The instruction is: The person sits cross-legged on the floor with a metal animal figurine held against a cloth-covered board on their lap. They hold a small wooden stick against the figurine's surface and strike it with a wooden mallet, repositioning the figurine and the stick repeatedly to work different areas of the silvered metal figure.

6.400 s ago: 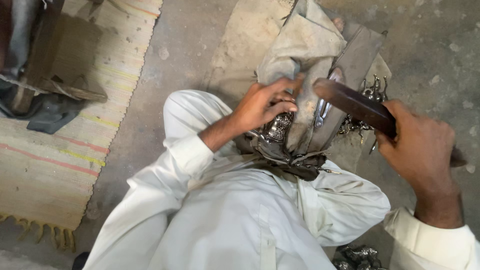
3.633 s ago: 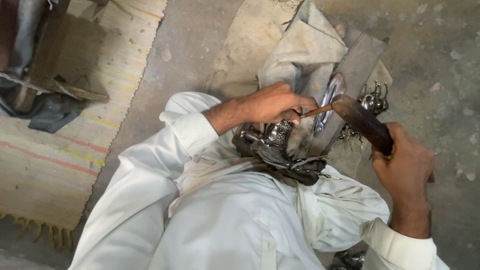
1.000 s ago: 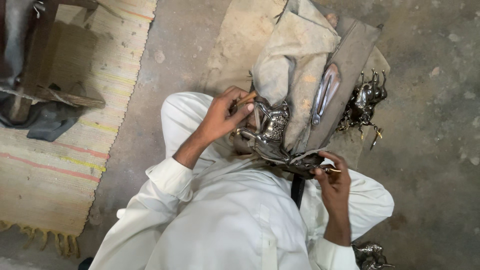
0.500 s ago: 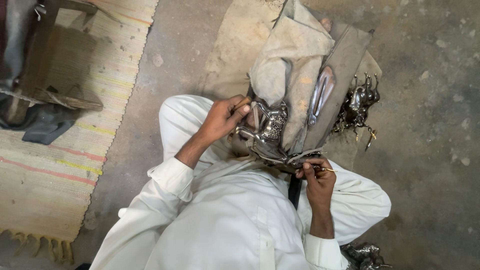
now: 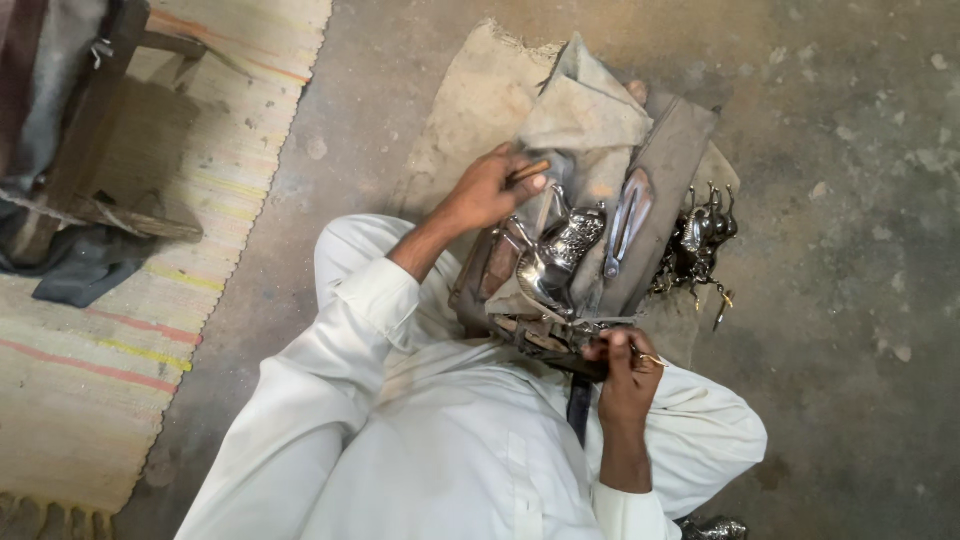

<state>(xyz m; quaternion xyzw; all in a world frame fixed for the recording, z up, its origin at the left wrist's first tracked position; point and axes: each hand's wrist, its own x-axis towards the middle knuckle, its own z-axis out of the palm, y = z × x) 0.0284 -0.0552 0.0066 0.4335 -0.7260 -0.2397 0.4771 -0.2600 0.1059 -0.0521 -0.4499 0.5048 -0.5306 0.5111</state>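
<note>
I sit on the floor in white clothes with a work stand in front of my lap. A shiny silver metal figure point(image 5: 560, 250) lies clamped on the stand, beside a long grey wooden board point(image 5: 665, 200) with a shiny metal strip. My left hand point(image 5: 490, 190) is raised above the figure and grips a small brown stick-like tool point(image 5: 530, 170). My right hand point(image 5: 625, 365) rests at the near edge of the stand, fingers curled on a dark strap or clamp part point(image 5: 580, 400), a small thin piece between the fingertips.
A beige cloth point(image 5: 585, 110) drapes over the stand's far end, on a sack mat point(image 5: 470, 110). Several dark metal figures point(image 5: 700, 240) lie in a heap to the right. A striped rug point(image 5: 150, 300) and a wooden stool point(image 5: 90, 130) are at left. Bare concrete floor surrounds.
The big dark mallet that my right hand swung earlier is gone from view. My right hand has come down to the stand's near edge. My left hand has lifted with the small tool.
</note>
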